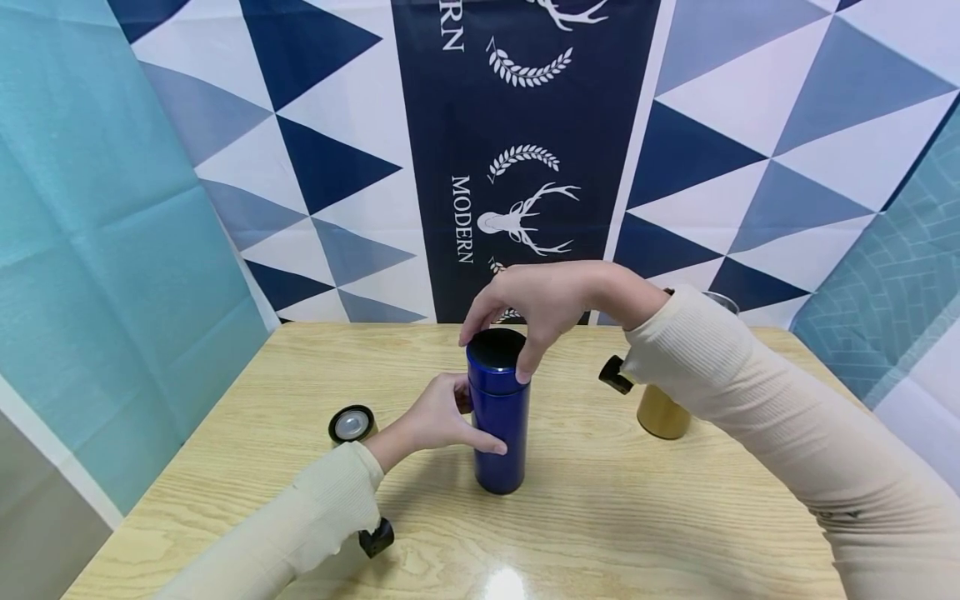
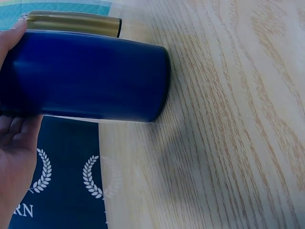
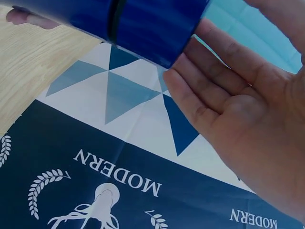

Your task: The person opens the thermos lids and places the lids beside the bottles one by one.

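Note:
A blue thermos flask [image 1: 501, 433] stands upright over the middle of the table, with a dark lid top and a seam below the lid [image 3: 157, 28]. Around its body my left hand [image 1: 442, 417] grips, thumb across the front and fingers behind. From above, my right hand [image 1: 543, 308] holds the lid by its edge, the thumb on the near right side and the fingertips on the far left. In the right wrist view those fingertips [image 3: 178, 83] are right at the lid's end. The flask's lower body [image 2: 95, 76] fills much of the left wrist view.
Partly behind the right sleeve stands a gold container [image 1: 663, 414] with a clear rim above. On the left, a round black-rimmed container [image 1: 352, 423] is half hidden by the left forearm. A patterned cloth [image 1: 525, 125] hangs behind the wooden table [image 1: 600, 517].

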Demonstrator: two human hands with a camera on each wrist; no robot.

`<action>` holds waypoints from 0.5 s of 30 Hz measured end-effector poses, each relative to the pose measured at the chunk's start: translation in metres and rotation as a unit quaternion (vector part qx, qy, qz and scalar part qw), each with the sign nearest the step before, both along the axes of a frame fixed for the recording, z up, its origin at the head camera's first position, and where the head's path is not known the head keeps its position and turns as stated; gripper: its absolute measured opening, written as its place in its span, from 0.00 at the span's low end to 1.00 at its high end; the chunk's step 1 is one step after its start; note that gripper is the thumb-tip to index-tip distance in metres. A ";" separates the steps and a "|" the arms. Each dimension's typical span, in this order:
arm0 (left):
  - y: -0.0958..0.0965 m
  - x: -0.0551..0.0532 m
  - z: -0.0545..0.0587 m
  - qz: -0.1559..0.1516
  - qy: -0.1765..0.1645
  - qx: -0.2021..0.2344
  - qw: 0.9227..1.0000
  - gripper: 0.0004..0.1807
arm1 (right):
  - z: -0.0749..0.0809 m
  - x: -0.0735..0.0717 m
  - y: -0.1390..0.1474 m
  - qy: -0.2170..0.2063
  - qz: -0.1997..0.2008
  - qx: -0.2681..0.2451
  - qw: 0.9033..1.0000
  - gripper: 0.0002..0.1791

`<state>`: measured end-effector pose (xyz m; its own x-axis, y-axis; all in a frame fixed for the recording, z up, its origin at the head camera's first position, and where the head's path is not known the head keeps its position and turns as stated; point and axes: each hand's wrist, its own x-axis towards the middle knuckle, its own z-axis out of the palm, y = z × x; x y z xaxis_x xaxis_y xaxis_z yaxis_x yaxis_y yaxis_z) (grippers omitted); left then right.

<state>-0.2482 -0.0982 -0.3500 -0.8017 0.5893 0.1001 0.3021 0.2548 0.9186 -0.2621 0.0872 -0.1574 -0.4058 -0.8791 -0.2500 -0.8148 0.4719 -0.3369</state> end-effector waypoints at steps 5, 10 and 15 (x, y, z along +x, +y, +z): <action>0.000 0.000 0.001 0.002 -0.002 -0.002 1.000 0.33 | -0.004 0.004 0.004 0.027 -0.015 -0.036 0.999 0.36; 0.001 0.001 0.001 0.007 0.000 -0.003 1.000 0.32 | -0.003 0.008 0.006 0.052 -0.046 -0.040 0.997 0.36; 0.002 0.002 0.002 0.007 0.000 0.002 1.000 0.31 | -0.001 0.014 0.005 0.065 -0.072 -0.009 0.995 0.37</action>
<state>-0.2458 -0.0965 -0.3482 -0.8098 0.5776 0.1028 0.2984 0.2546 0.9199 -0.2477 0.0919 -0.1584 -0.5554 -0.8137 -0.1717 -0.7767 0.5813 -0.2424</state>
